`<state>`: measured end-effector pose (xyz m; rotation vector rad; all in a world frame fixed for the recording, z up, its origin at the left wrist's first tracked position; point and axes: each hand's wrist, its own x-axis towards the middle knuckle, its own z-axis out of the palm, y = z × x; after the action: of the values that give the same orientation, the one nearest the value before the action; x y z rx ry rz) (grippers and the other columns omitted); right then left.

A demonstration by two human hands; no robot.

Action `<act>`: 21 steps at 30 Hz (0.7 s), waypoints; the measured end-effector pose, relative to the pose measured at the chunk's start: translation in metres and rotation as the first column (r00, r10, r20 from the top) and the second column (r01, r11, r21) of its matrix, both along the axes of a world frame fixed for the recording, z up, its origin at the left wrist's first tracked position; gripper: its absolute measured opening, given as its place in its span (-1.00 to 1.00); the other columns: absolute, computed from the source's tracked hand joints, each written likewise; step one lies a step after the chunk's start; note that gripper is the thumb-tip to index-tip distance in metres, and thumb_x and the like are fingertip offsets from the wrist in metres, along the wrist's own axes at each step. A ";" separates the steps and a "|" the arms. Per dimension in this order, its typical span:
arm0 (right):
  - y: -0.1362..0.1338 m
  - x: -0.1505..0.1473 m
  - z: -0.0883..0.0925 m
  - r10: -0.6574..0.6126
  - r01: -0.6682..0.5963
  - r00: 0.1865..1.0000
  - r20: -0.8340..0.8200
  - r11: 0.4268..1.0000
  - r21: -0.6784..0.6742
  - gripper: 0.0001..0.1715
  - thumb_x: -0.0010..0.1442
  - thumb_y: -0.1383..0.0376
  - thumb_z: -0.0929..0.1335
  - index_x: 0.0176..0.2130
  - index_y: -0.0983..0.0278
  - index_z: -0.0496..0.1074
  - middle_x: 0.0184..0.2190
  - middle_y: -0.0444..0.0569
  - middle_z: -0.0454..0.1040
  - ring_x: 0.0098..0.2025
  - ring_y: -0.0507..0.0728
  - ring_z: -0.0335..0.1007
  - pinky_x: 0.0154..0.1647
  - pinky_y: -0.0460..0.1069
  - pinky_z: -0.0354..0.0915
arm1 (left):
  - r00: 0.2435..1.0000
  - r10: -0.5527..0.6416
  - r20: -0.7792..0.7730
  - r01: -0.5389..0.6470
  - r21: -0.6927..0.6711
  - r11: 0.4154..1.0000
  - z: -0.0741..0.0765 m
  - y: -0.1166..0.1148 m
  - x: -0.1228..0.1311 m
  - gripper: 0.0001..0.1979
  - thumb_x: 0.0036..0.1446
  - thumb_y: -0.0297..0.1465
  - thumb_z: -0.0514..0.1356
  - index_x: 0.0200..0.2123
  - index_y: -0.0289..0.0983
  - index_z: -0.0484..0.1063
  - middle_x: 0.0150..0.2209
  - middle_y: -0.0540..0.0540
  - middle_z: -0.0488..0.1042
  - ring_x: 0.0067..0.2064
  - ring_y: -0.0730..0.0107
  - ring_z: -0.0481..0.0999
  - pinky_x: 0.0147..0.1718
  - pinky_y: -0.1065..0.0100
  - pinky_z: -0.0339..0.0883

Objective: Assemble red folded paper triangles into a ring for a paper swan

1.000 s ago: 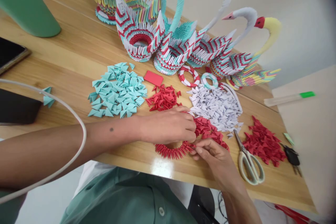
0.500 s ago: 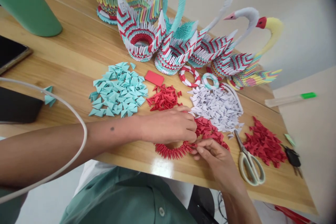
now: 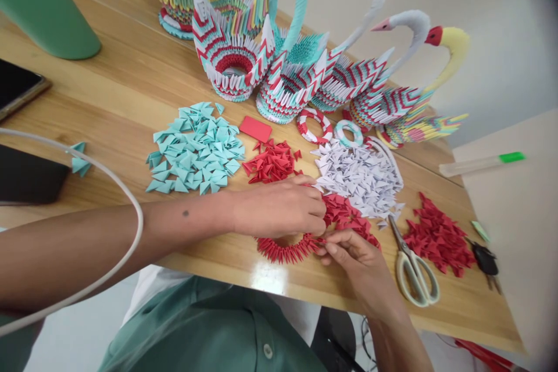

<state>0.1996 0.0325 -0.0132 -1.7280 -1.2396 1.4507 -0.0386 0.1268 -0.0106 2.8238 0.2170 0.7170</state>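
Observation:
A curved chain of red folded paper pieces (image 3: 283, 250) lies near the table's front edge. Over its upper part bends my left hand (image 3: 281, 206), fingers curled down and closed at the chain's right end; the fingertips are mostly hidden. My right hand (image 3: 349, 253) meets it from the right, thumb and forefinger pinched on a red paper piece (image 3: 319, 240) at that same end. Loose red folded pieces (image 3: 349, 215) lie just beyond my right hand, partly covered by it. A smaller red pile (image 3: 272, 161) sits behind my left hand.
Turquoise pieces (image 3: 196, 148) are heaped left, white pieces (image 3: 357, 174) right of centre. Scissors (image 3: 414, 273) lie beside my right wrist, near another red pile (image 3: 440, 238) and keys (image 3: 485, 258). Paper swans (image 3: 235, 64) line the back. A white cable (image 3: 131, 197) crosses my left forearm.
Both hands keep the same hold at the chain's end. The view has shifted very slightly; nothing else has visibly moved.

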 end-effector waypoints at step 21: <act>-0.001 -0.001 -0.001 -0.020 0.020 0.999 -0.025 1.000 0.002 -0.60 -0.01 0.00 0.56 -0.38 0.23 0.50 -0.48 -0.06 0.61 -0.45 0.05 0.53 -0.34 -0.07 0.46 | 1.000 -0.006 -0.017 0.005 -0.018 1.000 -0.001 -0.001 0.001 -0.84 0.31 -0.50 0.13 -0.27 -0.25 0.50 -0.23 -0.06 0.55 -0.09 0.25 0.44 0.13 0.14 0.19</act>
<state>0.1988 0.0319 -0.0139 -1.7103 -1.2076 1.4548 -0.0375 0.1261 -0.0120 2.8133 0.2173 0.6866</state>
